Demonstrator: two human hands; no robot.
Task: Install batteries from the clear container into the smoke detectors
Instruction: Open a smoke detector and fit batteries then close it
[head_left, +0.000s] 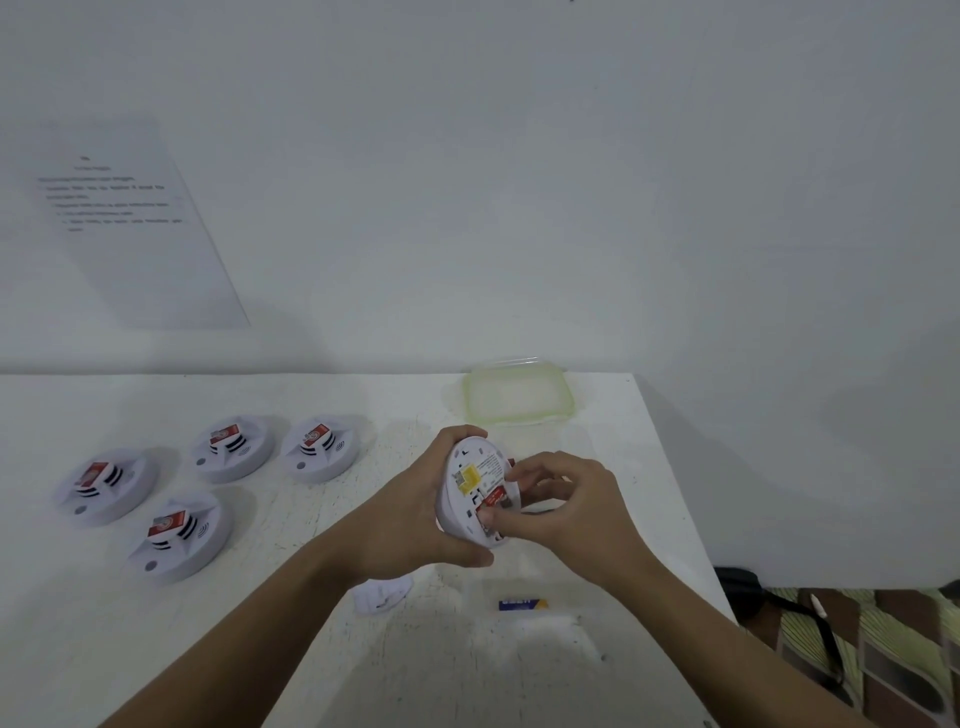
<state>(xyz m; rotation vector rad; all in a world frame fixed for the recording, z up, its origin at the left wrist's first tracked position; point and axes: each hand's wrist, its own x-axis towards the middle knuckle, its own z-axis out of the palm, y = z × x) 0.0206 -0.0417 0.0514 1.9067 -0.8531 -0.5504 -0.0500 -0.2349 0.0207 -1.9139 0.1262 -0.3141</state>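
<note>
Battery, small, blue and yellow (523, 604), lies on the scratched white table (260, 649), just nearer than the round white plastic smoke detector (470, 499). A crumpled white paper (382, 594) lies nearer-left of the detector. The left hand (415, 512) grips the detector from its left side, above the table, its back tilted toward the camera. The right hand (561, 499) pinches a red block (493, 498) in that back with curled thumb and fingers. Four more white detectors (231, 449) rest well left of it, each apart. A clear lid with green rim (518, 393) lies behind the detector, by the table's far edge and the white wall (571, 182). The table's right edge is near.
</note>
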